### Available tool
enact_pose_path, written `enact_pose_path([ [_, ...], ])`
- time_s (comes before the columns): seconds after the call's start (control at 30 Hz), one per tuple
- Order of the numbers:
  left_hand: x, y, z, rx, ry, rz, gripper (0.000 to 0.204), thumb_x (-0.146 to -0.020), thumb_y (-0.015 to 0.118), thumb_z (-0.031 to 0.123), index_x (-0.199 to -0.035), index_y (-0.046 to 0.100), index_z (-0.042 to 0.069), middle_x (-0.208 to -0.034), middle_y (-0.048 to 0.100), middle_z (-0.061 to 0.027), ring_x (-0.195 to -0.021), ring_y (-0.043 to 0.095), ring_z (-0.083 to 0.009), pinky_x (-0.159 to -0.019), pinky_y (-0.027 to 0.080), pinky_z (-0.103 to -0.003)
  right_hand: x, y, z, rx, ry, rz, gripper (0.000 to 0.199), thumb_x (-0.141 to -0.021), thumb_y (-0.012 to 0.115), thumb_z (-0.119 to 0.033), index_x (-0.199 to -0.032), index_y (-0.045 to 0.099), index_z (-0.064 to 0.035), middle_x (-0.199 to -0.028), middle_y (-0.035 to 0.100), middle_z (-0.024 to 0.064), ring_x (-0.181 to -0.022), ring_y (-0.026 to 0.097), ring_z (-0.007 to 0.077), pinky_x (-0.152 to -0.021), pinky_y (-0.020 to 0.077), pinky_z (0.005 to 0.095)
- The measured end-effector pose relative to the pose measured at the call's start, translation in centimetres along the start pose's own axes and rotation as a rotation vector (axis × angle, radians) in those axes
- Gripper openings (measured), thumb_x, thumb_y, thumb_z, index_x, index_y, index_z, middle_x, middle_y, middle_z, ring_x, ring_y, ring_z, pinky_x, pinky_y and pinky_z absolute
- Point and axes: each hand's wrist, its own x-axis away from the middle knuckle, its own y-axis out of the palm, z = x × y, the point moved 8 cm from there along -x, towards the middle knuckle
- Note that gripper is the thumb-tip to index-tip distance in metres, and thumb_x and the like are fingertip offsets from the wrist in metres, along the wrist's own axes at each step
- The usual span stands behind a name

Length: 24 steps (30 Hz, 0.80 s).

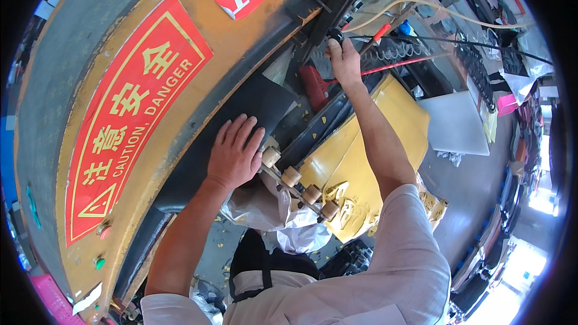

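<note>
My left hand (233, 155) lies flat with fingers stretched out on a black sheet (256, 105), beneath the overhanging beam of a yellow and grey machine (241, 36). Farther off to the right, my right hand (345, 66) is closed on a round black knob (335, 35) beside the machine's dark frame. Part of the knob is covered by my fingers. Beside my left hand, a row of tan rollers (291, 176) runs along a metal bar. Yellow sheet material (385, 126) with cut-out shapes lies under my right forearm.
A red warning sign (138, 114) is stuck on the beam, above a green button (100, 263). A red-headed tool (313, 87) with a long red handle lies beyond the yellow sheets. At right rests a white board (454, 123). White plastic bags (265, 204) hang near my body.
</note>
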Motion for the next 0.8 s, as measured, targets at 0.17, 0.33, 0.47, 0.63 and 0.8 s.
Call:
enact_pose_path([
  [0.17,0.1,0.1,0.0,0.025,0.001,0.011,0.058,-0.086,0.075,0.027,-0.139,0.060,0.011,-0.155,0.051,-0.0147,-0.148,0.044,-0.0362,-0.124,0.034,-0.055,1.0,1.4,1.0,-0.356,0.128,0.041,0.052,-0.112,0.056,-0.049,-0.115,0.066,0.0019,-0.088,0.067,0.0063,-0.083,0.066,0.0152,-0.078,0.0556,0.0304],
  [0.33,0.4,-0.1,0.0,0.015,0.004,0.013,0.056,-0.087,0.075,0.027,-0.139,0.061,0.011,-0.155,0.051,-0.0145,-0.148,0.045,-0.0359,-0.124,0.034,-0.055,0.9,1.8,0.7,-0.338,0.068,0.198,0.062,-0.112,0.048,-0.057,-0.109,0.069,0.0014,-0.082,0.064,0.0046,-0.075,0.061,0.0128,-0.067,0.0498,0.0295],
  [0.47,0.3,-0.4,0.1,0.033,0.004,0.018,0.056,-0.087,0.074,0.027,-0.139,0.060,0.011,-0.154,0.052,-0.0148,-0.148,0.045,-0.0360,-0.123,0.034,-0.055,0.9,2.2,0.9,-0.389,0.036,0.312,0.060,-0.112,0.047,-0.058,-0.103,0.067,-0.0021,-0.077,0.059,0.0016,-0.066,0.056,0.0111,-0.060,0.0454,0.0283],
  [0.63,0.7,-0.1,-0.1,0.051,0.017,0.046,0.056,-0.088,0.074,0.026,-0.139,0.060,0.009,-0.153,0.053,-0.0157,-0.147,0.045,-0.0362,-0.123,0.034,-0.054,-0.3,2.3,2.9,-0.365,0.062,0.329,0.055,-0.111,0.049,-0.058,-0.087,0.058,-0.0097,-0.068,0.047,-0.0049,-0.056,0.044,0.0077,-0.050,0.0349,0.0270],
  [0.8,0.6,-0.5,0.1,0.033,0.047,0.081,0.056,-0.088,0.073,0.026,-0.140,0.060,0.009,-0.152,0.054,-0.0159,-0.147,0.045,-0.0363,-0.124,0.033,-0.054,-1.1,1.5,3.9,-0.142,0.099,0.438,0.069,-0.109,0.047,-0.059,-0.090,0.068,0.0042,-0.077,0.066,0.0172,-0.078,0.063,0.0287,-0.079,0.0505,0.0450],
])
